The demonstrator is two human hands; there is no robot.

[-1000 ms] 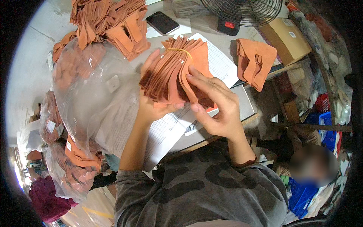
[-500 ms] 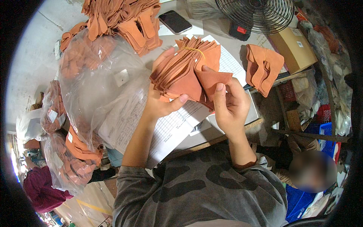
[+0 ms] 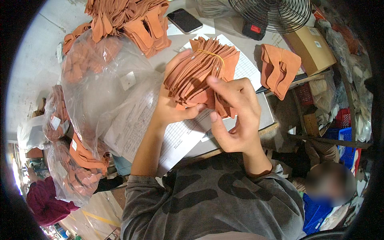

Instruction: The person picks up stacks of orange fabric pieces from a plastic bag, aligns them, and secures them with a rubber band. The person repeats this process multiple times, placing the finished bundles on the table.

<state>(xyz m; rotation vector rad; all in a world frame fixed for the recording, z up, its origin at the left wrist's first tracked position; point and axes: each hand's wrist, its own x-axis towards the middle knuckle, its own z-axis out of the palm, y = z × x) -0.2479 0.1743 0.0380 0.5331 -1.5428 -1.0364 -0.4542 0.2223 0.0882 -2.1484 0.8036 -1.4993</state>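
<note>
A thick bundle of orange-brown leather pieces (image 3: 188, 78) is tilted up above the table, bound near its top by a yellow rubber band (image 3: 212, 54). My left hand (image 3: 173, 109) grips the bundle from its left side, thumb along the lower edge and fingers mostly hidden behind. In front of the bundle's right side is my right hand (image 3: 240, 116), index finger and thumb apart with nothing between them. Its index fingertip lies over the piece edges; whether it touches them I cannot tell.
Beyond lie a large leather pile (image 3: 148, 32), a phone (image 3: 185, 21) and a fan (image 3: 276, 14). A smaller banded bundle (image 3: 280, 70) sits right, near a cardboard box (image 3: 312, 52). Plastic bags (image 3: 92, 96) of leather fill the left; printed sheets (image 3: 182, 144) lie below my hands. Another person is lower right.
My right hand has let go of the outer leather piece it was folding back, and its fingers have spread. The bundle has turned slightly, showing more stacked edges.
</note>
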